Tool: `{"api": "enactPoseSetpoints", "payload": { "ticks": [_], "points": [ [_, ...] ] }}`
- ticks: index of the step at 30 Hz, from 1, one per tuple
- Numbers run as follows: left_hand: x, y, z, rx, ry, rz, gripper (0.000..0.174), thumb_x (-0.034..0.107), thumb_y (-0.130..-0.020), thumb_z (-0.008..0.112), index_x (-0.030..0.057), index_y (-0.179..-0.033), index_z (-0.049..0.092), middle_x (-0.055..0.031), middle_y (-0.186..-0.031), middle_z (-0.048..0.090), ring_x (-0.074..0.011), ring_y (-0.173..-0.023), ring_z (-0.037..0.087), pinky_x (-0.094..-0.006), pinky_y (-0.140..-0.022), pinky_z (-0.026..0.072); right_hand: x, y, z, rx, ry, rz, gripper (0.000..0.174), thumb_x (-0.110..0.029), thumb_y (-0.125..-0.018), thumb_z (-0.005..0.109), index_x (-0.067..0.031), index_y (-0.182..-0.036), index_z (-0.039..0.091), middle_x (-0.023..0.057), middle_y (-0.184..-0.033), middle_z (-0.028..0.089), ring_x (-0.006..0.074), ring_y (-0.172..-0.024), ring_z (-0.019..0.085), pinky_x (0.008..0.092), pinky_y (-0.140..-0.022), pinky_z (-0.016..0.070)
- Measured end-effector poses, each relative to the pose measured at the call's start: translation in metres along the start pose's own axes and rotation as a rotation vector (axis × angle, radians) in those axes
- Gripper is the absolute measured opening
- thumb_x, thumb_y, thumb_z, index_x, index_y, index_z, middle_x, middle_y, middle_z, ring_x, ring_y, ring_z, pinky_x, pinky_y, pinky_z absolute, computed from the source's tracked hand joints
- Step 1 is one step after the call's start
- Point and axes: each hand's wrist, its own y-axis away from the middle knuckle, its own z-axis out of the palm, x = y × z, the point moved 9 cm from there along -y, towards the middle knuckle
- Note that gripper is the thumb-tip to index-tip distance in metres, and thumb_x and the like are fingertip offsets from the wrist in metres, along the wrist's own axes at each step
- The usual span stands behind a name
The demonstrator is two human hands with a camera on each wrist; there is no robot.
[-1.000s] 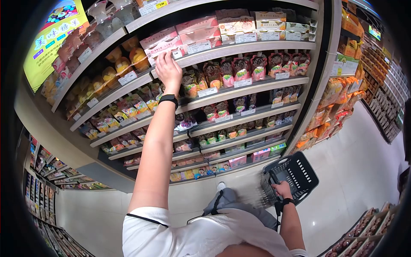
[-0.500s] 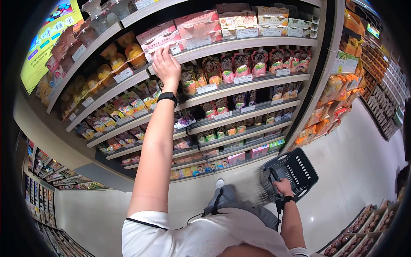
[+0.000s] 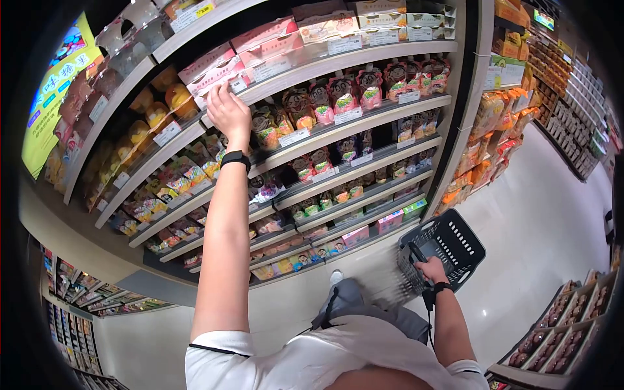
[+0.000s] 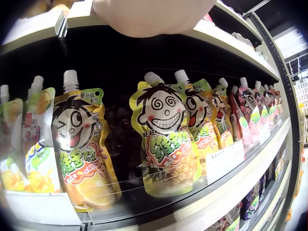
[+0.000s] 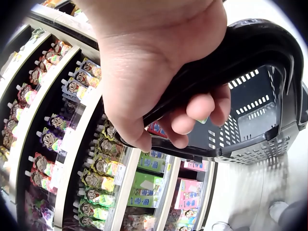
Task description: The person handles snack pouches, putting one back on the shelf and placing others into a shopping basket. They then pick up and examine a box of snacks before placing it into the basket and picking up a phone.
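My left hand (image 3: 229,117) reaches up to the shelf, its fingertips at the front of the stacked pink boxes (image 3: 211,70) and their price label. In the left wrist view only part of that hand (image 4: 154,17) shows, over the shelf edge; its fingers are hidden. Below it stand spouted drink pouches, among them a yellow one with a cartoon face (image 4: 166,139) and an orange one (image 4: 82,154). My right hand (image 3: 430,269) grips the black handle (image 5: 245,45) of a dark shopping basket (image 3: 463,240), fingers curled round it. The basket hangs at my right side.
Yellow-topped cups (image 3: 156,114) sit left of the pink boxes. Lower shelves (image 3: 364,166) carry more pouches and small boxes. Orange snack bags (image 3: 484,146) hang on the right-hand rack. A display of compartments (image 3: 559,331) stands behind on the right, with pale floor (image 3: 513,214) between.
The shelves and my left hand have shifted left in the head view. My left hand stays at the same pink box. My right hand still holds the basket handle.
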Motion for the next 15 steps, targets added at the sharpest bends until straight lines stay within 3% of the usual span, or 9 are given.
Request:
{"api": "enactPoseSetpoints", "payload": {
  "ticks": [15],
  "points": [
    [0.002,0.001,0.000,-0.015,-0.021,0.000,0.037,0.013,-0.089,0.057,0.0113,-0.126,0.058,-0.0095,-0.132,0.054,-0.0295,-0.128,0.047,-0.0452,-0.105,0.0371,0.008,-0.015,-0.005,0.011,-0.005,0.014,0.039,-0.034,-0.075,0.076,0.0037,-0.068,0.066,0.0083,-0.054,0.060,0.0155,-0.042,0.058,0.0308,-0.046,0.0473]
  ]
}}
